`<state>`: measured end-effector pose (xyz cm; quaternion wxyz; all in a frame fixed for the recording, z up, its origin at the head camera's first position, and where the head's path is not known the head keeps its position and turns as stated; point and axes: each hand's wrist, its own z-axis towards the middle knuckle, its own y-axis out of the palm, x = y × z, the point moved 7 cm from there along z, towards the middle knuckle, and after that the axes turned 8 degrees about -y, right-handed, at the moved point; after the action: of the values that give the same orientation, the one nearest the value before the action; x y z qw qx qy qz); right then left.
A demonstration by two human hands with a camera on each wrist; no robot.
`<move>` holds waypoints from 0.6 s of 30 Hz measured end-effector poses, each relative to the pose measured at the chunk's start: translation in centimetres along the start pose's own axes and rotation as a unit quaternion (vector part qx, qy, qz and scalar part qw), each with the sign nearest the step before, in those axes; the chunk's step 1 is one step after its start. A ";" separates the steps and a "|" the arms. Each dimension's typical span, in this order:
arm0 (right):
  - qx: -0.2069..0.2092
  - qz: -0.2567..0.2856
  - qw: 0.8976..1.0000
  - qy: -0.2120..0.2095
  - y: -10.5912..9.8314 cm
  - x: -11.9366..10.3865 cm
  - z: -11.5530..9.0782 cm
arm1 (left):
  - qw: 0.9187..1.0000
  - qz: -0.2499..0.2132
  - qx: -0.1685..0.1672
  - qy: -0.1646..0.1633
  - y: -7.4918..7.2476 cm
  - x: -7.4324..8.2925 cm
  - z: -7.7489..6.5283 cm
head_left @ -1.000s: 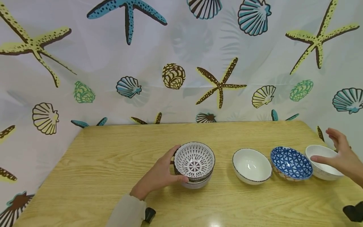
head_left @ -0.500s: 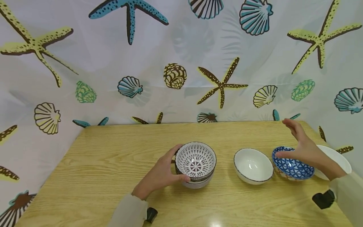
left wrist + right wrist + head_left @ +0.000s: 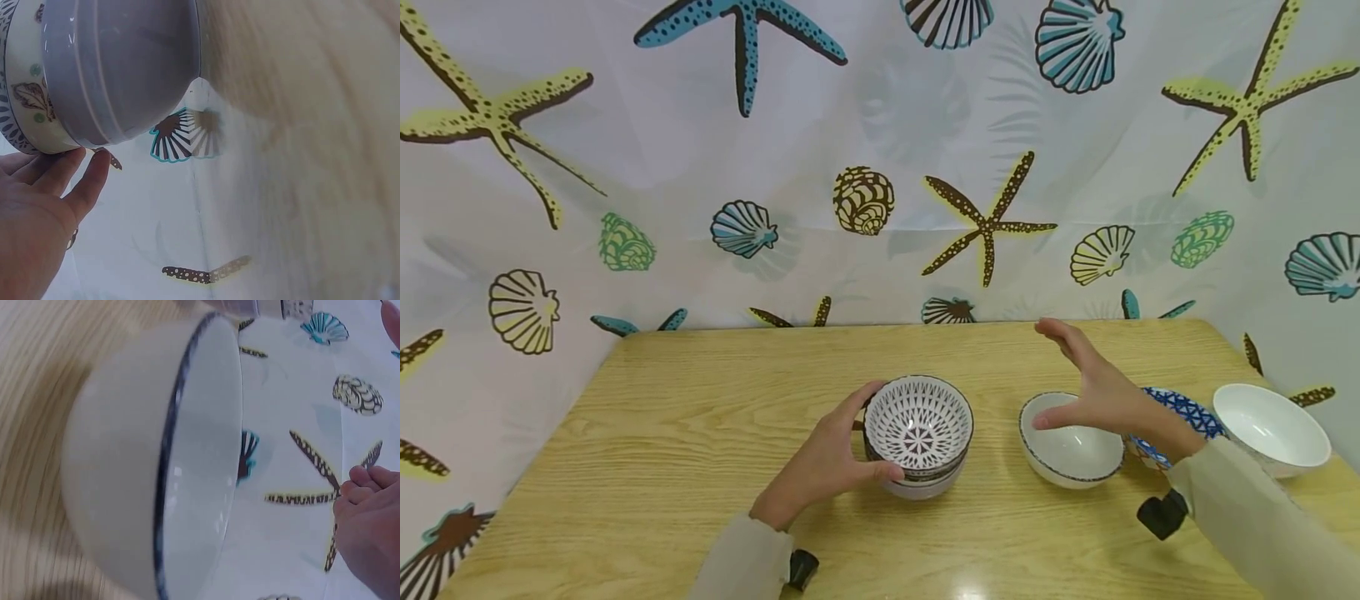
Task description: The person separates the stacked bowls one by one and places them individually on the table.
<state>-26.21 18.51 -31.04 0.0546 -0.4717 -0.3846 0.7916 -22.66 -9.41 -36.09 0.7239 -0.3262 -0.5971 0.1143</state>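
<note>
My left hand [image 3: 820, 467] holds a stack of nested bowls [image 3: 917, 421] at its left side, thumb at the near rim and fingers behind. The top bowl is white with a dark pattern inside. In the left wrist view a cream bowl [image 3: 28, 69] with leaf motifs sits between it and a plain lavender-grey bowl [image 3: 125, 62] at the bottom. My right hand [image 3: 1097, 392] hovers over a white bowl [image 3: 1078, 468] with a dark speckled rim, thumb and fingers spread wide with nothing between them. The right wrist view shows this bowl upright on the table, the fingers apart from it.
Right of that bowl stands a tilted blue-and-white patterned bowl [image 3: 1186, 407], partly hidden by the right arm. A larger white bowl [image 3: 1270, 425] stands at the far right. The wooden table [image 3: 700, 392] ends at a hanging cloth [image 3: 805, 150] printed with shells and starfish.
My right hand has swept left, from the far-right white bowl past the blue one to above the dark-rimmed white bowl. My left hand stays on the stack.
</note>
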 end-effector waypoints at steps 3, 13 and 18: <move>-0.013 0.012 1.000 -0.010 1.5 -0.5 0.8 | 1.000 -0.005 -0.001 0.003 0.0 0.0 0.0; -0.046 0.045 0.996 -0.054 5.5 -2.4 3.0 | 0.999 -0.029 -0.034 0.008 0.1 -0.2 0.0; -0.065 0.054 0.995 -0.060 7.2 -3.1 3.6 | 0.999 -0.021 -0.041 -0.006 0.2 -0.6 0.0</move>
<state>-25.36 10.13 -32.72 -0.0426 -0.4459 -0.4114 0.7938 -22.77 -9.59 -36.67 0.7085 -0.3423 -0.6124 0.0761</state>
